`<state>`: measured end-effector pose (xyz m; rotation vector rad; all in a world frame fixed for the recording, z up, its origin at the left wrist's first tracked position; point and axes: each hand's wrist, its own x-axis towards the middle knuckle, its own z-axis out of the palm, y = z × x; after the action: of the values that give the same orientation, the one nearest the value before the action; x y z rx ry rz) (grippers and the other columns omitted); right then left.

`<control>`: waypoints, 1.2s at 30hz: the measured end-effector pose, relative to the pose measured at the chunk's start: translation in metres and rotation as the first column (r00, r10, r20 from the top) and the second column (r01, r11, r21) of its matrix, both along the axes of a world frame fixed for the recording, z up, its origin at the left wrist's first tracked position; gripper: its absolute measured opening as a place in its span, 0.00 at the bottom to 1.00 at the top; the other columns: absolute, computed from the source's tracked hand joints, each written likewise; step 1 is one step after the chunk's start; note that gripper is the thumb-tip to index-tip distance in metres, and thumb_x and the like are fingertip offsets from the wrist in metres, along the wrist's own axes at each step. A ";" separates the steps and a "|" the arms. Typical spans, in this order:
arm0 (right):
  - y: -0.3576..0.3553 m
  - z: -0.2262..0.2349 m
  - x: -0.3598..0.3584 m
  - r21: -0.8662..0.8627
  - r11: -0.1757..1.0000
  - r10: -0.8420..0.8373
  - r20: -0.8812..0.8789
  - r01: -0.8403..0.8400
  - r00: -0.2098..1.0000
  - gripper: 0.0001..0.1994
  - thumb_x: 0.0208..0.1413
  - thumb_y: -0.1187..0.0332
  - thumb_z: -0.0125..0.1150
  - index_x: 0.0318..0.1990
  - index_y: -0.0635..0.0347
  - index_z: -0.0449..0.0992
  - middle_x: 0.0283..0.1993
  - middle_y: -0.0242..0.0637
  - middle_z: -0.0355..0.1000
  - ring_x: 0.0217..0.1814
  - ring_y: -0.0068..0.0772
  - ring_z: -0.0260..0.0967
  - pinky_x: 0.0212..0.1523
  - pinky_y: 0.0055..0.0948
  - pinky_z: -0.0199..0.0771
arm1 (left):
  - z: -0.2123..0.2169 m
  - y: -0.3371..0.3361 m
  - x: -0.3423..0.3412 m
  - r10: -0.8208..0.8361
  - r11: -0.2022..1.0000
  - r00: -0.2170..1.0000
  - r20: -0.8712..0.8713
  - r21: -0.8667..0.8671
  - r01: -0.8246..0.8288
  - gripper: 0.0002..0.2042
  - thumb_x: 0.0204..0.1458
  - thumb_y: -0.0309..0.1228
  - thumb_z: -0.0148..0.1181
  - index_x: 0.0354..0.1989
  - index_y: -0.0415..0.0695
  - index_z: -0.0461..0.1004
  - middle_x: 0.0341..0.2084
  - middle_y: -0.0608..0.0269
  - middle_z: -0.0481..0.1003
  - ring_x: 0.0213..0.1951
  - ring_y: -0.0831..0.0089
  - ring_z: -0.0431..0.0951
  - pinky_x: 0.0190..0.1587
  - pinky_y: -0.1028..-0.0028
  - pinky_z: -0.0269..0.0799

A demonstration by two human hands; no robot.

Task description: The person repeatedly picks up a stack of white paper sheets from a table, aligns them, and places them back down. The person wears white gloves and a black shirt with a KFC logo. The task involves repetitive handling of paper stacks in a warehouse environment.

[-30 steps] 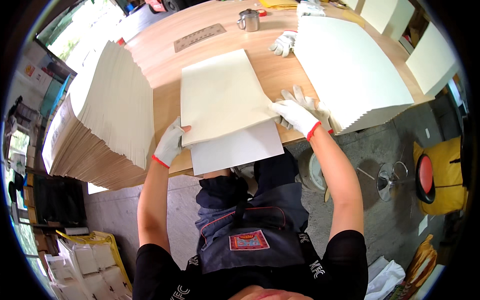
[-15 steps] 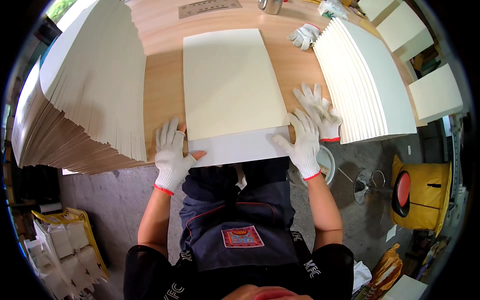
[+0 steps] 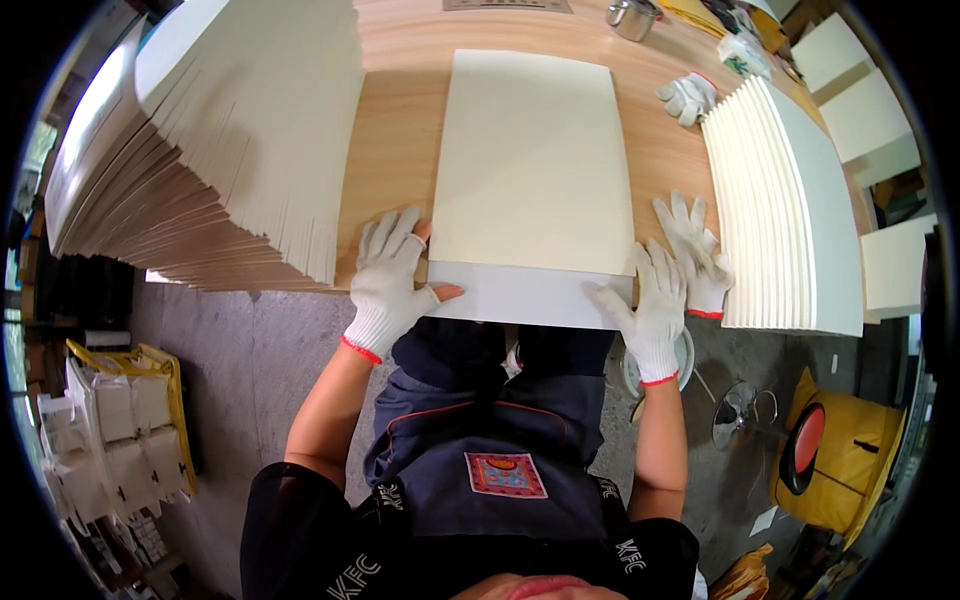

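In front of me a cream sheet lies flat on the wooden table. A pale grey sheet or board shows as a strip along its near edge, over the table's front. White knit gloves cover both hands, with left thumb and fingertip bare. My left hand rests at the left end of the strip, thumb on it and fingers stretched forward. At the right end lies my right hand, fingers spread and thumb on the strip. An empty glove lies beside its fingers.
A tall stack of pale sheets stands at left. Fanned white boards stand at right, near another loose glove. A metal cup is at the back. Below the table's right side sits a bucket, near a yellow bag.
The view has swung, so the table and everything on it sit further right in the picture. Both hands keep their places at the ends of the grey strip.
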<state>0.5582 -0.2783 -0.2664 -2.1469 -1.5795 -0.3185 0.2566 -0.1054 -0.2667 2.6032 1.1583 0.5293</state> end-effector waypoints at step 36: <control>-0.006 -0.005 0.004 -0.069 0.997 0.024 0.020 -0.023 1.000 0.41 0.48 0.40 0.64 0.60 0.67 0.69 0.64 0.53 0.64 0.68 0.51 0.59 0.70 0.50 0.51 | 0.005 0.001 0.002 -0.051 0.999 0.997 -0.052 0.015 0.052 0.40 0.35 0.52 0.73 0.53 0.35 0.71 0.65 0.49 0.61 0.68 0.53 0.56 0.69 0.52 0.47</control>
<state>0.5623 -0.2847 -0.2717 -2.1815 -1.6483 -0.2830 0.2588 -0.1048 -0.2617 2.6675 1.1037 0.4659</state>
